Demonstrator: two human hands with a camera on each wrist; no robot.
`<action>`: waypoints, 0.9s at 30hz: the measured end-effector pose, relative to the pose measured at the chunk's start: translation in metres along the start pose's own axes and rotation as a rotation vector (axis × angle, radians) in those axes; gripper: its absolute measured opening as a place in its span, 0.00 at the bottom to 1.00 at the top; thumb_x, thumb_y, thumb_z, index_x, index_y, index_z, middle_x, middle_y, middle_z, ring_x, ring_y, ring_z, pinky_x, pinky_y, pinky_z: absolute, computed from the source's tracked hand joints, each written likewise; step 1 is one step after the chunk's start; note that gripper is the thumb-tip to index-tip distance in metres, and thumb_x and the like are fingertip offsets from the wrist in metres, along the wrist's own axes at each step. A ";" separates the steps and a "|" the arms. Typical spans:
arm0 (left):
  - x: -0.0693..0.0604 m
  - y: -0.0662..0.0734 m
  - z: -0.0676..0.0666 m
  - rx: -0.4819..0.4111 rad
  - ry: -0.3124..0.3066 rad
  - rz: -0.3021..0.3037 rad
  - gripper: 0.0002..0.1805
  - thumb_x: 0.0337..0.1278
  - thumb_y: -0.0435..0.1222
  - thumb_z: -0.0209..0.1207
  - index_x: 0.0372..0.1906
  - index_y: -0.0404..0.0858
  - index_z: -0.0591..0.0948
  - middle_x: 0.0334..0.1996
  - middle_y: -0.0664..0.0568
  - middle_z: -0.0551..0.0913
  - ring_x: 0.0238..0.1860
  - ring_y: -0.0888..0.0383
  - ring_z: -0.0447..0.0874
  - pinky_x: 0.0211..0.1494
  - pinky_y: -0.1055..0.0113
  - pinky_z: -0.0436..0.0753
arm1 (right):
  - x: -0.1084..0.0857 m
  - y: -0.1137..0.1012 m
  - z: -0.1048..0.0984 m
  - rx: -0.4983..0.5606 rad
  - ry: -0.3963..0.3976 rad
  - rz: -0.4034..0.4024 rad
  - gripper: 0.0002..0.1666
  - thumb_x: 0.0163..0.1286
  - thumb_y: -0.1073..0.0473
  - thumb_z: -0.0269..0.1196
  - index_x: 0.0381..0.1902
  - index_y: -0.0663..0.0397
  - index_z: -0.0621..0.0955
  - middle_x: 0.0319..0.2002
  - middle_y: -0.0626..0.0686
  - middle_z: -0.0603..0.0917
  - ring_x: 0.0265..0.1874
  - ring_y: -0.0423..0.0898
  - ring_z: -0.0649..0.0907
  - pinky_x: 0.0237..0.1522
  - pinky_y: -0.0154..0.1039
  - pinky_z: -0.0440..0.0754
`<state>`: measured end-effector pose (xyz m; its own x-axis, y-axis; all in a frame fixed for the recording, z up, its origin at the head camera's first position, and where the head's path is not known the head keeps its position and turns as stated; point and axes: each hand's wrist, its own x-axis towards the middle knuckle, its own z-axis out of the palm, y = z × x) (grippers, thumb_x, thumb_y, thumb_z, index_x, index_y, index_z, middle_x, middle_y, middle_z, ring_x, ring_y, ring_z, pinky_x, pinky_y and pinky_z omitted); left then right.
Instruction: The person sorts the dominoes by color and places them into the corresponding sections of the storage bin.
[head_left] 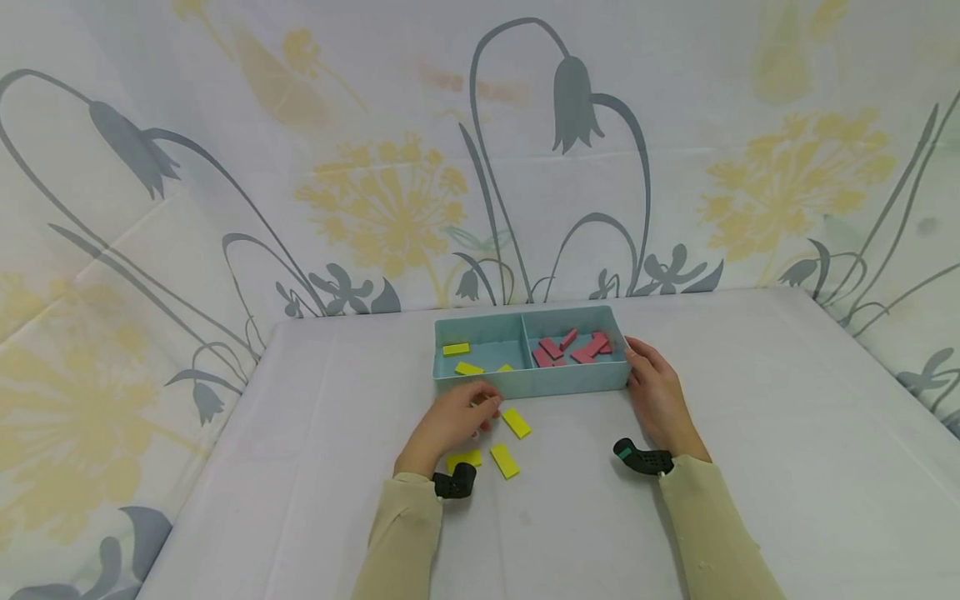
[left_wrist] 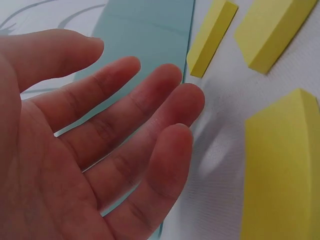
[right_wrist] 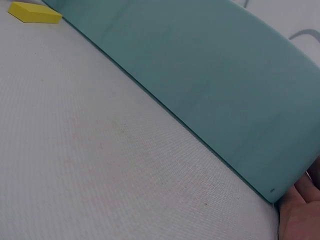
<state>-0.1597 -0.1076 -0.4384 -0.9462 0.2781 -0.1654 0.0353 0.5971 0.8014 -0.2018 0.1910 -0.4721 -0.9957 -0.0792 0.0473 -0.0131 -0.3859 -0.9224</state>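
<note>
My left hand (head_left: 453,417) hovers at the front side of a light blue two-compartment box (head_left: 566,382). In the left wrist view its fingers (left_wrist: 120,170) are loosely bent, with nothing held. Close by on the cloth lie a yellow block (head_left: 516,422), another yellow block (head_left: 504,460) and a third yellow block (head_left: 463,460), partly hidden by the wrist. My right hand (head_left: 658,396) touches the box's right end at the front corner; the right wrist view shows only part of this hand (right_wrist: 300,220). Yellow blocks (head_left: 456,349) lie in the left compartment, several pink blocks (head_left: 585,354) in the right.
A white cloth covers the table (head_left: 570,517). Behind the box rises a flower-patterned fabric backdrop (head_left: 420,100), which also closes off both sides. A black wrist strap piece (head_left: 455,482) sits on the left wrist, another black strap piece (head_left: 641,457) on the right.
</note>
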 end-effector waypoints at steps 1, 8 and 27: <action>0.000 0.000 0.001 0.007 -0.003 -0.004 0.14 0.61 0.47 0.49 0.44 0.45 0.77 0.33 0.56 0.80 0.30 0.58 0.78 0.31 0.67 0.78 | 0.000 0.000 0.000 0.001 0.002 0.002 0.33 0.70 0.54 0.49 0.66 0.61 0.53 0.66 0.56 0.50 0.65 0.48 0.52 0.64 0.36 0.54; 0.002 -0.004 0.005 0.009 -0.019 -0.008 0.14 0.61 0.47 0.49 0.43 0.45 0.77 0.32 0.57 0.79 0.30 0.58 0.77 0.32 0.67 0.77 | -0.001 0.000 0.000 -0.010 0.012 0.009 0.33 0.69 0.53 0.49 0.66 0.60 0.53 0.67 0.56 0.50 0.65 0.47 0.53 0.65 0.37 0.53; 0.003 -0.003 0.011 0.017 -0.077 -0.015 0.14 0.60 0.48 0.50 0.46 0.49 0.77 0.28 0.57 0.80 0.29 0.59 0.76 0.33 0.67 0.76 | 0.000 0.001 -0.001 -0.018 0.019 0.023 0.34 0.69 0.52 0.50 0.66 0.60 0.53 0.67 0.55 0.50 0.65 0.46 0.54 0.64 0.37 0.53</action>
<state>-0.1596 -0.1002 -0.4475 -0.9190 0.3263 -0.2214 0.0279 0.6141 0.7888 -0.2022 0.1912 -0.4730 -0.9973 -0.0705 0.0189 0.0083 -0.3672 -0.9301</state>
